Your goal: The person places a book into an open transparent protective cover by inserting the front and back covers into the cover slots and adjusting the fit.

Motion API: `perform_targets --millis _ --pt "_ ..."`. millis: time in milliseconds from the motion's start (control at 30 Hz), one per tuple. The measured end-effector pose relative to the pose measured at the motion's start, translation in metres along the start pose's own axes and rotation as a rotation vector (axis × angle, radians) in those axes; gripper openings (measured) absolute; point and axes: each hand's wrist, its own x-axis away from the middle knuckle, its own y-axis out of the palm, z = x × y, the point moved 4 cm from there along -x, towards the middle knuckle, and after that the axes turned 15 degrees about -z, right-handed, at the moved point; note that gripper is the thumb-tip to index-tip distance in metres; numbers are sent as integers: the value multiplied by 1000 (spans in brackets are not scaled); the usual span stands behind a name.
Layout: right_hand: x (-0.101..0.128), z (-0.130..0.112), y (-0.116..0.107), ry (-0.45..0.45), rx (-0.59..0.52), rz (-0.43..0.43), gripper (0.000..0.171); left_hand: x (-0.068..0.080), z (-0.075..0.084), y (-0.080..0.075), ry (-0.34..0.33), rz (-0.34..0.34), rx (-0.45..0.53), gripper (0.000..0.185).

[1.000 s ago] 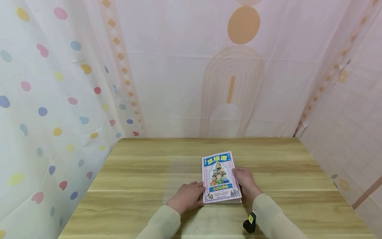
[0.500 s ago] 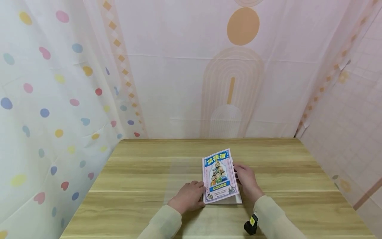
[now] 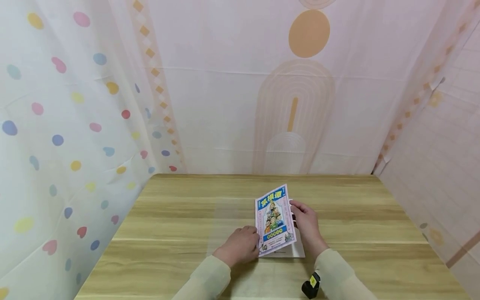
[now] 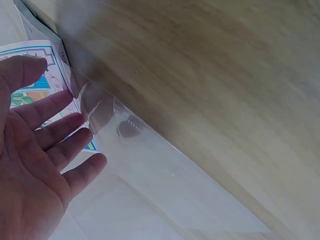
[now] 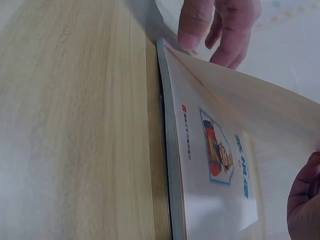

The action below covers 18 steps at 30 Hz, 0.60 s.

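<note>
Glossy paper cover on the book — matt wood-grain table, thin cloth curtains — clear plastic sheet.

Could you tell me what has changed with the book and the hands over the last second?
The right hand has lifted the front cover of the book up off its pages, swinging it leftward. The left hand stayed pressed at the book's left edge, and the book stayed put on the table.

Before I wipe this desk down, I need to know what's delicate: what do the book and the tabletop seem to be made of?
The book: paper pages under a thin, flexible printed card cover; it bends as the right hand lifts it. The table: light wood-grain surface, matte, possibly laminate. A clear plastic sheet lies on it by the left hand.
</note>
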Motion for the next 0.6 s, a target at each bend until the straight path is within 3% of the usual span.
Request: perform_targets --millis 133,267,600 --pt "1 -2 3 -37 10 -4 32 -1 1 -2 5 29 -14 22" --pt "2 -5 5 -56 21 2 32 -4 3 -4 12 40 -34 33" --pt "1 -4 12 -70 34 -14 32 -9 9 -10 -8 3 74 54"
